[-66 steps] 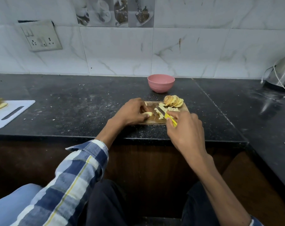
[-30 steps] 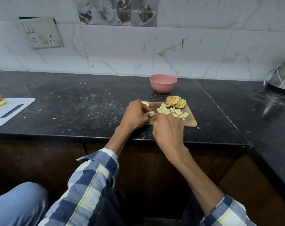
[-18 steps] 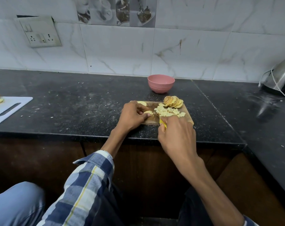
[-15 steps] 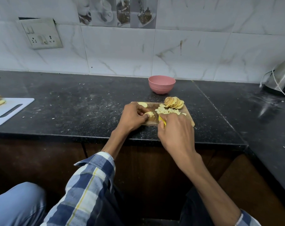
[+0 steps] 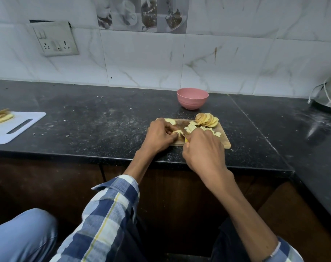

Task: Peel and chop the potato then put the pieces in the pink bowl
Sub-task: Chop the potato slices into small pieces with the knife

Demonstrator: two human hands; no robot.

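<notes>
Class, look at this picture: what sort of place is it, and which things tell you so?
Most likely a home kitchen. A dark stone counter runs below a tiled wall, potato pieces lie on a wooden chopping board, and a pink bowl stands behind it.

Open desk (image 5: 104, 129) surface lies between the white cutting board (image 5: 19, 127) at the left edge and the wooden board (image 5: 224, 141). The pink bowl (image 5: 192, 98) stands just behind the wooden board, apart from it, near the wall. Fanned potato slices (image 5: 208, 120) and a heap of chopped pieces (image 5: 192, 127) occupy the board's far side. To the right, bare desk extends to the steel appliance (image 5: 329, 93) and its cord.
</notes>
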